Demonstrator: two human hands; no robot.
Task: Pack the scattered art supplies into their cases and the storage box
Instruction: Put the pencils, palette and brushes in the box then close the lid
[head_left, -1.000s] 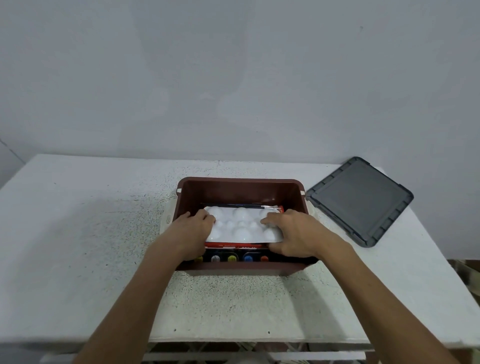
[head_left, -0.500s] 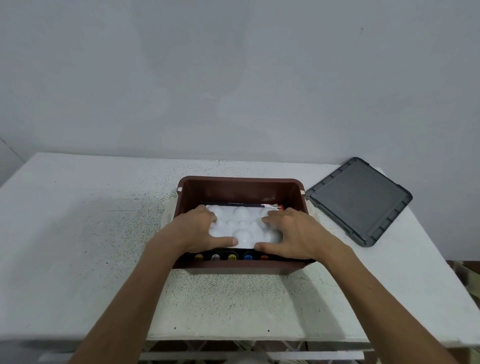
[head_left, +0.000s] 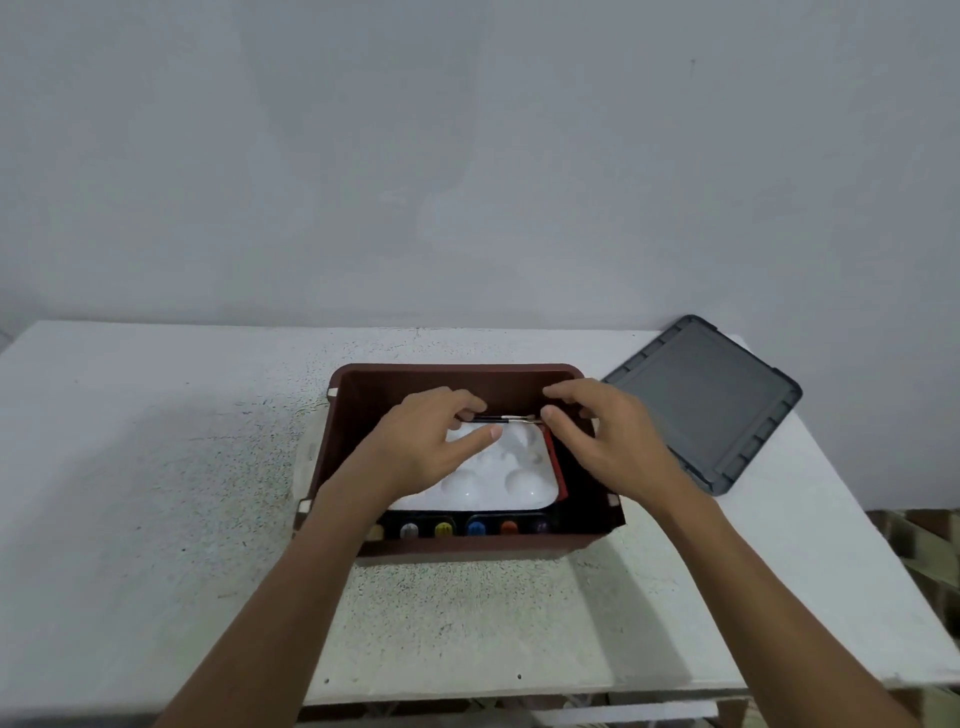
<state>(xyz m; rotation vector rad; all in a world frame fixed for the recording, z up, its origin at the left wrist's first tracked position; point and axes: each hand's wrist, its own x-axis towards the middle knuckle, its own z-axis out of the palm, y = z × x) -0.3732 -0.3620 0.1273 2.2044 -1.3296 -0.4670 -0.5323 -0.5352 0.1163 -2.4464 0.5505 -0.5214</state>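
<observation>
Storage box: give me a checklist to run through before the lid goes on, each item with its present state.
1. White paint palette lies flat inside the brown storage box: ok.
2. Paintbrush sits below the rim: cannot tell; it lies along the palette's far edge, with the fingertips of both hands at its ends.
3. Paint pots are lined up along the near wall, under the rim: ok.
4. Left hand and right hand are out of the box: not ok, both are over it.
5. Grey lid is free and within reach on the white table, to the right: ok.
</observation>
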